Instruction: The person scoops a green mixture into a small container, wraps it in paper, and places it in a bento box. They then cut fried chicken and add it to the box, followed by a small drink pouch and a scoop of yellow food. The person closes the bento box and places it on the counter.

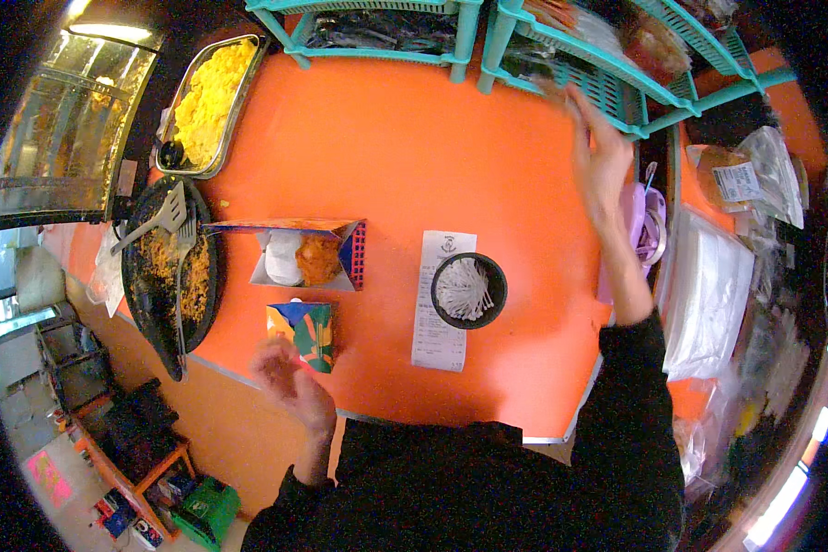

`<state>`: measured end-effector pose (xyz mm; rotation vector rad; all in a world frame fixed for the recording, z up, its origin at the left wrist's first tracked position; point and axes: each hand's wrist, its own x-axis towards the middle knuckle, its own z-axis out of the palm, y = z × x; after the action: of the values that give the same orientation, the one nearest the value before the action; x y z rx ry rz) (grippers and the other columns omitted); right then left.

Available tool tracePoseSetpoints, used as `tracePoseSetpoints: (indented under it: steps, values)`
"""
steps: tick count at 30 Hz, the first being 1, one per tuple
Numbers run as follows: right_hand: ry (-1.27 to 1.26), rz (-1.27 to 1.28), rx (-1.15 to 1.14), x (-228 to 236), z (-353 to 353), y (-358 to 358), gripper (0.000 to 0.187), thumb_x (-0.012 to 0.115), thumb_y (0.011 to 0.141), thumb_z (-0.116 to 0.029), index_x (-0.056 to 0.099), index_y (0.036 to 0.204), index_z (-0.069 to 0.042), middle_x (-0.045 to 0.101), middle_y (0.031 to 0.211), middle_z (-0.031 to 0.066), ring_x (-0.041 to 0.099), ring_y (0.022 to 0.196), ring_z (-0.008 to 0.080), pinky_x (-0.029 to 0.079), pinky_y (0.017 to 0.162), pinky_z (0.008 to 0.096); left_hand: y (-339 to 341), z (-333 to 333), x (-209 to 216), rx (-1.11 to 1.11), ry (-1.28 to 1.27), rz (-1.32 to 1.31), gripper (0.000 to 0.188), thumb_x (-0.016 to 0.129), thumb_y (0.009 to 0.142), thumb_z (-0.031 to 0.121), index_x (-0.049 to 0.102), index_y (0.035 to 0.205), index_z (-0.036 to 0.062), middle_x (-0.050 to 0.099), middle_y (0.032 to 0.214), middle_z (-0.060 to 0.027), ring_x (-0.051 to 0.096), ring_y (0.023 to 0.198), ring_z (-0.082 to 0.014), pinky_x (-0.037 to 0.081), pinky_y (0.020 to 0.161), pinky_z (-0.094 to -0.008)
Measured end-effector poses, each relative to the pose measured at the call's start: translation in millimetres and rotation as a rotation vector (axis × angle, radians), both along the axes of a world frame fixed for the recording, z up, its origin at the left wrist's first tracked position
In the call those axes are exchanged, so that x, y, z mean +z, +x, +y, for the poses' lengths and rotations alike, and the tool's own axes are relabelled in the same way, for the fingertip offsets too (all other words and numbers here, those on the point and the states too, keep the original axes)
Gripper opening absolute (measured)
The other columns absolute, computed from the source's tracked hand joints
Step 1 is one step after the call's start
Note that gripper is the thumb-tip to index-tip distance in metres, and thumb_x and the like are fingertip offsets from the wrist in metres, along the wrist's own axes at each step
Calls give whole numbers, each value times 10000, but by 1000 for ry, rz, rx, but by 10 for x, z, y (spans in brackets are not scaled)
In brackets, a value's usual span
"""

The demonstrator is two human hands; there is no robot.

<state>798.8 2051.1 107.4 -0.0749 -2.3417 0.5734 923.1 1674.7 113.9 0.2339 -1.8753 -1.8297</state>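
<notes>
My right hand reaches to the teal plastic shelf rack at the back right. Its fingers are stretched out, blurred at the tips, and no held thing is visible. My left hand is loosely open, slightly blurred, close to a small patterned carton near the front edge. Behind that carton stands an open takeaway box containing a white lump and orange-brown food. At centre, a round black bowl of thin white sticks rests on a long paper receipt.
On the left lie a black dish of crumbs with a slotted spatula across it, and a metal tray of yellow food. A second teal rack stands at the back. Purple items and clear plastic bags line the right.
</notes>
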Motion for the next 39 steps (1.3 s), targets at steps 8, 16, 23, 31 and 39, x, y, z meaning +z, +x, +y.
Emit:
tracePoseSetpoints:
  steps: [8, 16, 23, 31, 39]
  values:
    - [-499, -348, 707, 548, -1388, 1525, 112, 587, 772, -34, 646, 867, -20, 654, 844, 98, 627, 762, 244, 496, 712, 343, 67, 344, 416, -964, -342, -149, 284, 738, 690, 115, 574, 903, 22, 594, 913, -119, 583, 863, -224, 472, 738, -345]
    - [-769, -564, -145, -48, -697, 1797, 157, 464, 895, -78, 594, 857, 2, 577, 693, 50, 555, 655, 121, 471, 593, 262, 643, -160, -117, -1309, -597, -350, 90, 647, 749, 67, 608, 830, 63, 597, 869, -94, 604, 753, -290, 504, 631, -334]
    - [-688, -791, -69, -623, -1346, 2333, 220, 446, 857, -20, 581, 1029, 2, 584, 765, 48, 541, 630, 129, 465, 586, 260, 643, -169, -529, -1053, -707, -171, 150, 656, 748, 107, 589, 865, 40, 538, 1073, -160, 554, 968, -320, 458, 812, -365]
    - [-690, -796, 146, -743, -1940, 2224, 187, 526, 842, -55, 625, 987, 11, 630, 740, 115, 605, 618, 136, 487, 558, 283, 621, 26, -792, -1271, -540, -604, 212, 616, 771, 109, 569, 970, 48, 586, 944, -193, 569, 887, -385, 469, 787, -400]
    - [-691, -1071, -35, -990, -1851, 1961, 309, 551, 793, -233, 642, 629, 13, 601, 531, 102, 589, 506, 124, 455, 468, 297, 757, 68, -868, -1203, -797, -591, 544, 558, 797, 147, 391, 1315, 156, 603, 904, -191, 580, 805, -385, 478, 709, -456]
